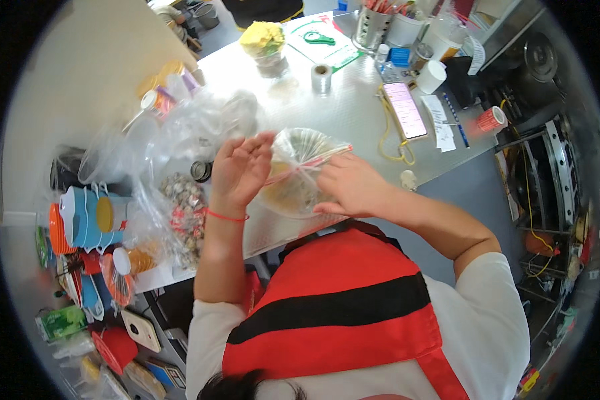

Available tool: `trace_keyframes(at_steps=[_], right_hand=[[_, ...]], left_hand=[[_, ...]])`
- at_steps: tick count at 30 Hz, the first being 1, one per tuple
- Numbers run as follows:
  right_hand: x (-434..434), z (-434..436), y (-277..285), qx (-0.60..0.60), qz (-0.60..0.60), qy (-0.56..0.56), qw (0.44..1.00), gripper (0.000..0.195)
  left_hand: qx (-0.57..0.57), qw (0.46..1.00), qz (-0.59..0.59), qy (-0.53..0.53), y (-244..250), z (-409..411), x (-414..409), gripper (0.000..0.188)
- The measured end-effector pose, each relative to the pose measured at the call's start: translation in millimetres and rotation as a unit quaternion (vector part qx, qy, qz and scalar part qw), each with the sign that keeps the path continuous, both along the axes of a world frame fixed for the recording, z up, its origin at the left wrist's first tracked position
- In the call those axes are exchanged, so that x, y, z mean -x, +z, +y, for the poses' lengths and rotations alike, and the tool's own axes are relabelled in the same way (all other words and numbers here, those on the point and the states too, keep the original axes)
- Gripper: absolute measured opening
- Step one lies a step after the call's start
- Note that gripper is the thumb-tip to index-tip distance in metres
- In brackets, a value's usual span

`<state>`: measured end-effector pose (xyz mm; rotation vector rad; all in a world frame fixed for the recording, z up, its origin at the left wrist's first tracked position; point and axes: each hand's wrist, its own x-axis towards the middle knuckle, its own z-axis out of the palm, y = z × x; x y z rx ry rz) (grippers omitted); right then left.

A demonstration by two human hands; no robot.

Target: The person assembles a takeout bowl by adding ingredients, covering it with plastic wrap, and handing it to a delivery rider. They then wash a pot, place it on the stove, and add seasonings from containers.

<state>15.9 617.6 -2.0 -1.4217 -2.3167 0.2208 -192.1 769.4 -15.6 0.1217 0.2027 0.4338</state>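
Note:
On the metal table before me stands a round container in a clear plastic bag (300, 145), its top gathered in pleats. Its contents look yellowish and greenish through the film. A slim red-and-white wrapped stick packet (325, 156), perhaps chopsticks, lies across the gathered part. My left hand (242, 172) is raised at the bag's left side, palm turned inward, fingers apart and nothing in it. Against the right side of the bag rests my right hand (352, 185), fingers by the packet and thumb low; whether it grips the film is hidden.
Loose plastic bags (205, 120) and a bag of small wrapped items (185, 215) crowd the left. Farther back stand a tub heaped with yellow food (264, 45) and a film roll (321, 79). A phone (405, 110), paper slips (439, 122) and a red roll (491, 119) lie right.

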Motion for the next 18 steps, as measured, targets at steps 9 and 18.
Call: trace_keyframes(at_steps=[9, 18], right_hand=[[28.1, -28.6, -11.8, 0.043, -0.026, -0.039, 0.998, 0.051], [-208.8, -132.6, -31.8, -0.161, 0.325, -0.538, 0.761, 0.037]], left_hand=[[0.01, 0.993, 0.075, 0.091, 12.6, -9.9, -19.8, 0.059], [-0.701, 0.454, 0.545, 0.074, 101.8, -46.4, -66.1, 0.017]])
